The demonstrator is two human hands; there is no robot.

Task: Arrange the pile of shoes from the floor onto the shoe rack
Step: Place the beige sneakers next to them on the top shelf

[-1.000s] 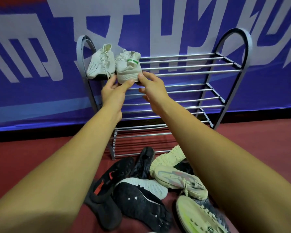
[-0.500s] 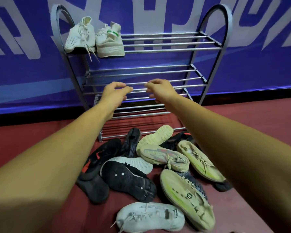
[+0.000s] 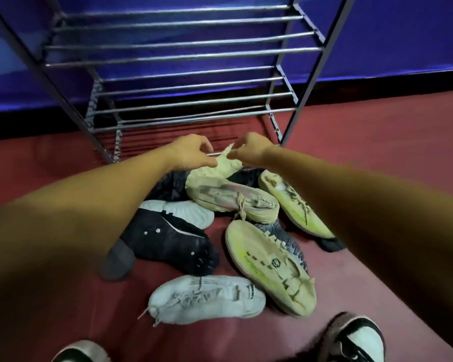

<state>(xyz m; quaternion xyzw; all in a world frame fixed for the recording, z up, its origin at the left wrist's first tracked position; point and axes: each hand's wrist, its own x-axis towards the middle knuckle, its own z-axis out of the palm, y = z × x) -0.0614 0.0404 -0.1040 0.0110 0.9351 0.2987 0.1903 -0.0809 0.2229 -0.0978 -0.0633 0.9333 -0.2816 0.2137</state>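
— Head view. Hands?
— Left hand [image 3: 192,154] and right hand [image 3: 249,150] both down at the far end of the shoe pile [image 3: 236,220], just in front of the shoe rack [image 3: 183,56]. Both pinched shut on the cream shoe [image 3: 221,167] there, one at each side of its upper end.
— Rest of the pile?
— On the red floor [image 3: 377,142] before the rack: a black shoe [image 3: 173,241] sole-up, a white shoe [image 3: 207,299] nearest, yellow-green shoes [image 3: 270,265] alongside. Visible rack bars bare.
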